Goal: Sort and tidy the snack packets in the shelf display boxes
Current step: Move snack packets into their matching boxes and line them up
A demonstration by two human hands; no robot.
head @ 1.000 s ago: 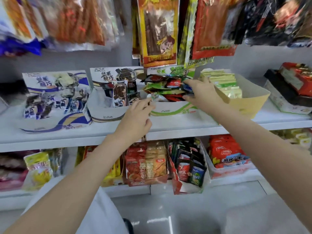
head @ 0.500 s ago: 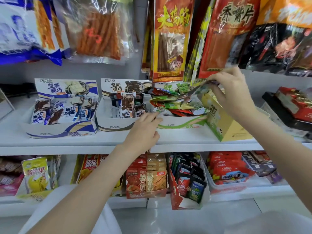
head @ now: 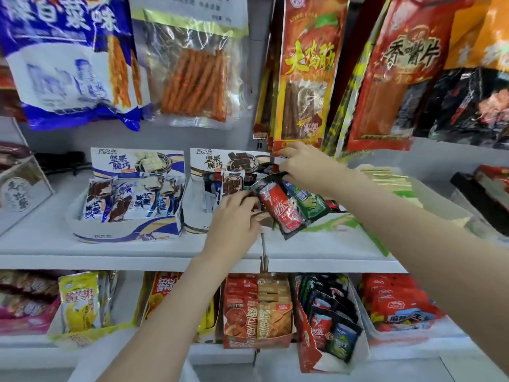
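My right hand (head: 308, 172) pinches the top edges of a red snack packet (head: 283, 210) and a green snack packet (head: 311, 202), lifted above the green-and-white display box (head: 338, 224) on the upper shelf. My left hand (head: 237, 219) touches the lower left edge of the red packet with curled fingers; whether it grips the packet I cannot tell. Left of it stands the brown chocolate display box (head: 203, 216) and further left the blue chocolate display box (head: 126, 230), full of blue packets.
Large snack bags (head: 303, 73) hang close above my right hand. A yellow box of pale green packets (head: 391, 183) stands to the right. On the lower shelf sit an orange cracker box (head: 259, 312) and a red box with red and green packets (head: 330, 326).
My right hand has come down and left from the hanging bags, now holding a red and a green packet. My left hand rose from the box front to meet them. The camera moved closer.
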